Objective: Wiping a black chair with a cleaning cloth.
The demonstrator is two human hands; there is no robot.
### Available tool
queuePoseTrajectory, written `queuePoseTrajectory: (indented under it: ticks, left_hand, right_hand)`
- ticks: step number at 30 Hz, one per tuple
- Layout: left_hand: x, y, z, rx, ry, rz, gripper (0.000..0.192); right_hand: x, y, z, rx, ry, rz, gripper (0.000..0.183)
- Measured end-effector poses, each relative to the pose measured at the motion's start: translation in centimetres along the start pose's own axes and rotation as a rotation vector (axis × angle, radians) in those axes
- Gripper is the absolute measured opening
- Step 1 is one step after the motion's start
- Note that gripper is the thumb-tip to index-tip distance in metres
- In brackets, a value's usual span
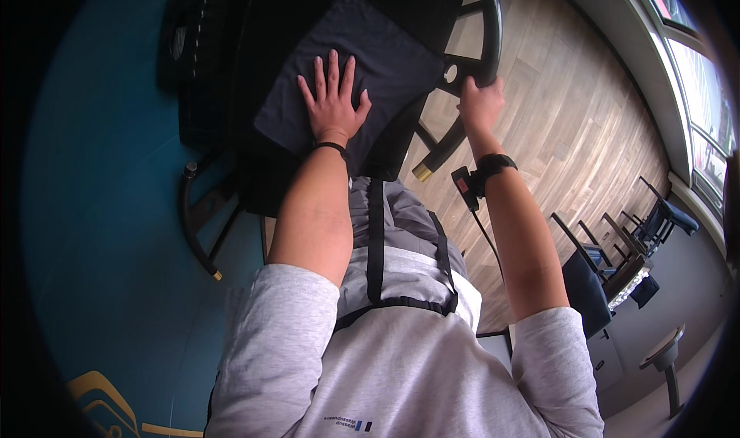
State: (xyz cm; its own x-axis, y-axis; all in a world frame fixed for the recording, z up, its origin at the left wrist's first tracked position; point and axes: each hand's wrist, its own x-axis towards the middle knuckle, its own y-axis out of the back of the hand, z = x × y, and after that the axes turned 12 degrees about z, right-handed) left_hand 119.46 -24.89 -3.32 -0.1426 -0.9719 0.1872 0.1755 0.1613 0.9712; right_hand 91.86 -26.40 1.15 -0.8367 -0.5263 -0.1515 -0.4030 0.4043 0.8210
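Note:
A dark navy cloth lies spread, lightly creased, over a black padded surface that looks like part of a chair. My left hand presses flat on the cloth near its lower left part, fingers spread and pointing away from me. To the right, a black curved armrest with gold-coloured end caps joins the black piece. Around its middle my right hand is closed, just below a bracket with a round hole. The fingers' far side is hidden there. A second curved armrest shows at left.
A small black device with a cable hangs at my right wrist. Wood-plank floor runs along the right towards windows. Dark chairs and a pedestal stand are at lower right. A teal surface fills the left.

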Motion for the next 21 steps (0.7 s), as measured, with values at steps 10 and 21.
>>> queuePoseTrajectory:
  ticks: [10, 21]
  left_hand:
    - [-0.06, 0.04, -0.1, -0.006, -0.008, 0.0, 0.078]
    - [0.07, 0.28, 0.09, -0.008, 0.001, -0.012, 0.081]
  right_hand:
    - [-0.02, 0.06, 0.05, 0.009, 0.001, -0.003, 0.04]
    - [0.05, 0.04, 0.07, 0.015, -0.007, -0.015, 0.041]
